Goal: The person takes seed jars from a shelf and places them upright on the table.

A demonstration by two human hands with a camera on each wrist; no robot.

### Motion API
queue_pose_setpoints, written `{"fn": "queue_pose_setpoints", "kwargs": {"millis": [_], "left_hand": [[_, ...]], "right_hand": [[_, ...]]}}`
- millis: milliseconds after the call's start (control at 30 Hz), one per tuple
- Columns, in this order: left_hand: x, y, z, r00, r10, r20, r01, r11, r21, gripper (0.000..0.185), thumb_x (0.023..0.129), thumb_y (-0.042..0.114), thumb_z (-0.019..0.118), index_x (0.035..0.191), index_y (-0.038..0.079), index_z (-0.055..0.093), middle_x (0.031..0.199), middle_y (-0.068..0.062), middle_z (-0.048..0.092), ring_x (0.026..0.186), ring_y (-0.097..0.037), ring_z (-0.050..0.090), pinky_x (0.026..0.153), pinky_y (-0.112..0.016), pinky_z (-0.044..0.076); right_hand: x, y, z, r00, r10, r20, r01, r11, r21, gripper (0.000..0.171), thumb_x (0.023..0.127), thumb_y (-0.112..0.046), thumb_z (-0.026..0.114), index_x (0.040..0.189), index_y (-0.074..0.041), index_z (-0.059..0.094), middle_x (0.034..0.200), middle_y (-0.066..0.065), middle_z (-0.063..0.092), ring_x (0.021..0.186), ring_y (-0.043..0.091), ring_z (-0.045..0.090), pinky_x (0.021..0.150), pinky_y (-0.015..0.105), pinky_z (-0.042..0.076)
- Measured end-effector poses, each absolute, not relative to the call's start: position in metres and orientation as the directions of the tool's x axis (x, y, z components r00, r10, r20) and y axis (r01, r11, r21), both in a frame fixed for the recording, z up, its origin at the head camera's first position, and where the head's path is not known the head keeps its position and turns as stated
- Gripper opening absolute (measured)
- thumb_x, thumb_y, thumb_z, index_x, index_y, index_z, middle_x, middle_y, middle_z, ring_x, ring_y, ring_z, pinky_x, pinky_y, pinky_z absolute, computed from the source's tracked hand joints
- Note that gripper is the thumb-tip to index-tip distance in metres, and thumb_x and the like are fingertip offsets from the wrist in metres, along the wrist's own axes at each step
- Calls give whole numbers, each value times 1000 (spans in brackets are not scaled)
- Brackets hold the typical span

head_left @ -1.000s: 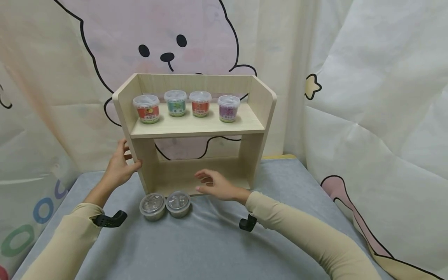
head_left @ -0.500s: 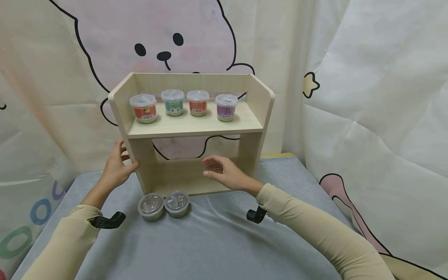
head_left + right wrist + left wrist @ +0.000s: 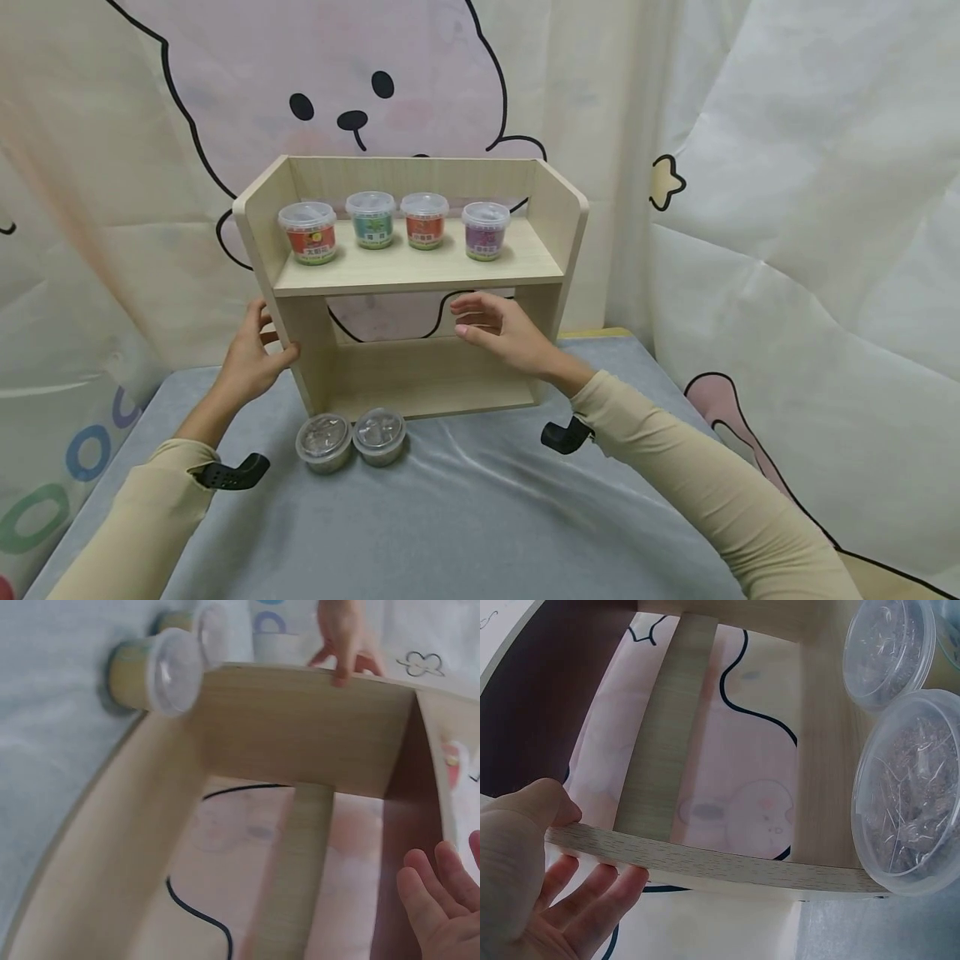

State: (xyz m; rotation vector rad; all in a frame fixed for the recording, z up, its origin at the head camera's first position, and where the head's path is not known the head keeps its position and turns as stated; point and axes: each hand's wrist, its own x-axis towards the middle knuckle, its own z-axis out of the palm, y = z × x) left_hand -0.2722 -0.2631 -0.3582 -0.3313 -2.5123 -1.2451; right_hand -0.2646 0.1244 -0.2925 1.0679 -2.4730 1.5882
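A light wooden shelf (image 3: 420,271) stands on the grey cloth. My left hand (image 3: 258,354) grips its left side panel (image 3: 705,860), thumb on the front edge and fingers behind. My right hand (image 3: 487,325) hovers open in front of the lower opening, just under the upper board, holding nothing; its fingertips (image 3: 439,889) show near the inner wall. Several lidded cups stand on the upper board, among them a red one (image 3: 307,233) and a purple one (image 3: 486,231). Two clear-lidded cups (image 3: 324,442) (image 3: 379,435) sit on the cloth before the shelf's left foot.
A grey cloth (image 3: 465,517) covers the table. Printed curtains (image 3: 787,208) hang close behind and to the right of the shelf. The two cups (image 3: 915,787) lie right beside the panel that my left hand holds.
My right hand has risen from near the bottom board, up and to the right, to just under the upper board. My left hand has kept its hold on the side panel.
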Motion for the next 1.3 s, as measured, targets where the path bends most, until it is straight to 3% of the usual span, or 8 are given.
{"fn": "queue_pose_setpoints", "kwargs": {"millis": [433, 733, 900, 1167, 1300], "left_hand": [[-272, -263, -358, -925, 63, 375, 336, 597, 728, 86, 93, 1, 63, 160, 12, 12, 154, -36, 32, 124, -63, 48, 86, -73, 53], [-273, -263, -358, -923, 66, 380, 341, 599, 724, 85, 92, 1, 62, 160, 12, 12, 153, -36, 32, 124, -63, 49, 86, -73, 52], [-273, -264, -358, -922, 70, 382, 345, 600, 722, 85, 92, 0, 62, 160, 10, 12, 153, -37, 32, 123, -63, 49, 87, -73, 53], [-273, -265, -359, -923, 65, 378, 339, 598, 726, 85, 91, -1, 62, 160, 11, 13, 150, -38, 35, 123, -62, 50, 85, -71, 54], [-274, -265, -360, -922, 68, 382, 344, 598, 724, 85, 91, -2, 62, 160, 11, 13, 149, -38, 36, 123, -62, 50, 85, -71, 54]], "right_hand": [[-272, 141, -245, -800, -429, 419, -535, 195, -822, 40, 100, -4, 55, 137, 8, 50, 141, 30, 53, 131, 43, 56, 108, 42, 52], [-293, 154, -230, -838, -287, 464, -526, 201, -826, 40, 101, -9, 57, 138, 6, 50, 144, 22, 53, 135, 35, 55, 112, 43, 47], [-307, 158, -229, -868, -207, 452, -491, 207, -846, 41, 102, -12, 56, 138, 6, 49, 145, 22, 53, 134, 37, 55, 112, 44, 49], [-332, 154, -226, -901, -124, 416, -435, 249, -866, 48, 101, -20, 57, 145, -3, 46, 147, 21, 50, 136, 34, 54, 111, 42, 49], [-342, 150, -223, -919, -109, 379, -394, 205, -896, 51, 102, -19, 57, 148, -5, 42, 148, 23, 46, 139, 35, 50, 114, 46, 46]]}}
